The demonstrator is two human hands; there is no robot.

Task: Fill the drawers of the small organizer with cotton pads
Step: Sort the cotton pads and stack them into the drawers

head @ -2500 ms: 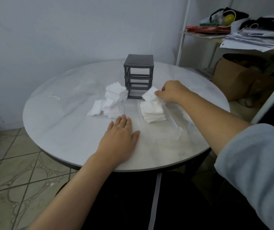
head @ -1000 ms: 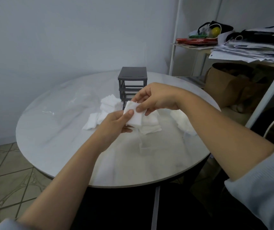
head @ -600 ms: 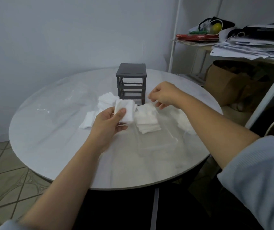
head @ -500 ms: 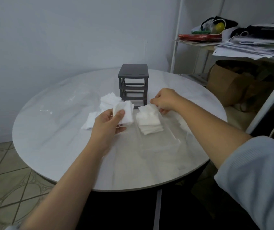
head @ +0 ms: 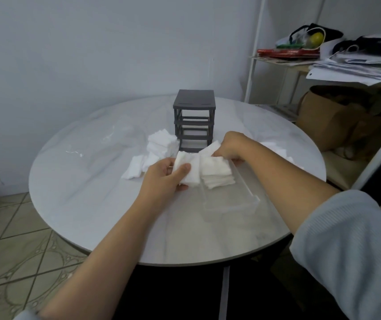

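The small dark grey organizer frame (head: 194,118) stands at the back middle of the round marble table (head: 87,195), its slots showing no drawers. A clear plastic drawer (head: 233,199) lies in front of it with a stack of white cotton pads (head: 217,174) at its far end. My left hand (head: 164,179) grips a small bundle of cotton pads (head: 188,168) just left of that stack. My right hand (head: 231,146) reaches over the stack's far edge and pinches the top pad (head: 211,147). A loose pile of pads (head: 159,146) lies left of the organizer.
More pads, seemingly in another clear drawer (head: 277,151), lie behind my right forearm. A white shelf rack (head: 254,58) with papers and bags and a brown paper bag (head: 332,121) stand at the right. Tiled floor (head: 11,250) lies below the table's left edge.
My right hand passed pads to my left hand, then went back to the stack in the drawer. My left hand with its bundle has moved right, close beside the stack.
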